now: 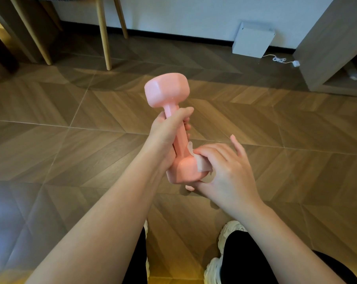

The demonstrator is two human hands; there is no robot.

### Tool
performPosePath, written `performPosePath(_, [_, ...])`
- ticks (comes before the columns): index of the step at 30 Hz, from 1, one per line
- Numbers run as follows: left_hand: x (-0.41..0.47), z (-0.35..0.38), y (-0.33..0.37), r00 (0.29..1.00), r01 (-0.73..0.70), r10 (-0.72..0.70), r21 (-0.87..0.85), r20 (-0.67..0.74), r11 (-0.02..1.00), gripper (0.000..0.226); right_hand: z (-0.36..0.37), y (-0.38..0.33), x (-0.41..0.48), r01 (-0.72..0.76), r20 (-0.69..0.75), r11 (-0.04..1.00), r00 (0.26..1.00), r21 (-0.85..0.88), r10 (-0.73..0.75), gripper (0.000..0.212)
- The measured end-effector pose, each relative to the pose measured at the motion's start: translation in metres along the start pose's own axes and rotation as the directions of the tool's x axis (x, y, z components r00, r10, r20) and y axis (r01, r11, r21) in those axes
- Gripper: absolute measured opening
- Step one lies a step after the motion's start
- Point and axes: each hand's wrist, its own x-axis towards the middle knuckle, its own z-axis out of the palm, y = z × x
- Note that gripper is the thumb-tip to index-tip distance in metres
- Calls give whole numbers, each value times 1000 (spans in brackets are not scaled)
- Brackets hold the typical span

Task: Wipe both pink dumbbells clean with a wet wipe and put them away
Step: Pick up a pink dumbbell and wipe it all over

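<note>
— Several pale wooden chair legs stand at the far left, on the floor near the wall; what comes next?

— The left hand, reaching in from the lower left; its fingers are curled tight round the handle of the pink dumbbell, with the thumb laid across the shaft.

— And where does the dumbbell sit?

— In the air above the wood-patterned floor, well clear of it, near the middle of the view; it is tilted, one head up and away from the person, the other low and close to the wrists.

— The wipe?

— The wet wipe lies against the right side of that lower head; one corner curls up beside the handle.

— Then the right hand?

— The right hand cups the lower head from the right; forefinger and thumb bend round it and press the wipe on, while one finger sticks out straight, apart from the rest.

— Further right?

— A white box stands against the wall, a white cable lying just beside it; a grey cabinet fills the right edge; white shoes show at the bottom.
</note>
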Motion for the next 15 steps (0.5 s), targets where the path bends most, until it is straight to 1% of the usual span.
performPosePath(5, [-3, 1, -1, 996, 79, -78, -14, 48, 997, 24, 4, 4, -2, -15, 5, 999, 1000, -42, 15, 47])
performPosePath(9, [-4, 5, 2, 998, 37, -38, 17, 57, 999, 33, 5, 2, -1, -38, -15, 999, 999, -30, 37, 54])
performPosePath(12, [-7, 7, 5, 995, 27, -28, 15, 92, 1000, 39, 4, 0, 0, -37, 6, 999, 999, 1, 37, 58])
performPosePath(15, [-9, 5, 4, 994, 13, -15, 27, 106, 1000, 43, 4, 2, -1, -38, 17, 999, 999, -19, 38, 60])
